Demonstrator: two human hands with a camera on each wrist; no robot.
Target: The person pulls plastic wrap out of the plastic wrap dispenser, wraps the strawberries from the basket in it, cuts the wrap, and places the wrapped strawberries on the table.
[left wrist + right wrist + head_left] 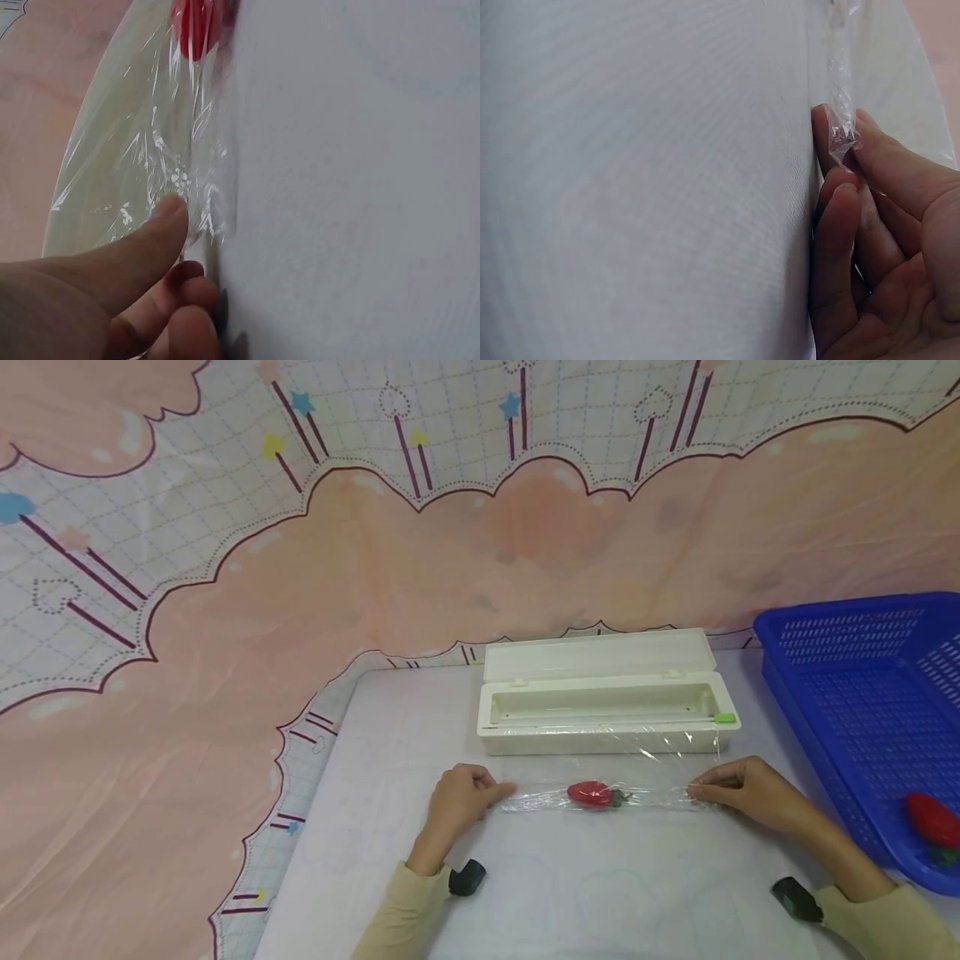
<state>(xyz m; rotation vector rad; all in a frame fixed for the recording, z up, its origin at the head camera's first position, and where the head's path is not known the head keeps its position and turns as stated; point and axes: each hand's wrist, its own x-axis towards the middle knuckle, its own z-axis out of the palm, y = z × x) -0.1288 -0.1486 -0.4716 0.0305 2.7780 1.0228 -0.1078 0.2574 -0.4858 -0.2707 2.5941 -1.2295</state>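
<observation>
A red strawberry (pixel 590 793) with a green leafy top lies wrapped in clear cling film (pixel 660 797) on the table. My left hand (pixel 461 797) pinches the film's left end, thumb on top, as the left wrist view shows with the thumb (pixel 169 217) against the wrinkled film. At the other end, my right hand (pixel 750 789) holds a twisted tip of film (pixel 844 142) between thumb and fingers. Behind the strawberry stands a white cling film dispenser box (pixel 600 743), its lid (pixel 600 656) raised. Film stretches from the box's front edge down to the strawberry.
A blue plastic basket (pixel 810 727) stands at the right, with another strawberry (pixel 932 818) inside near its front. The green slider (pixel 724 718) sits at the right end of the box's cutter rail. A patterned cloth (pixel 450 577) hangs behind the white table (pixel 570 893).
</observation>
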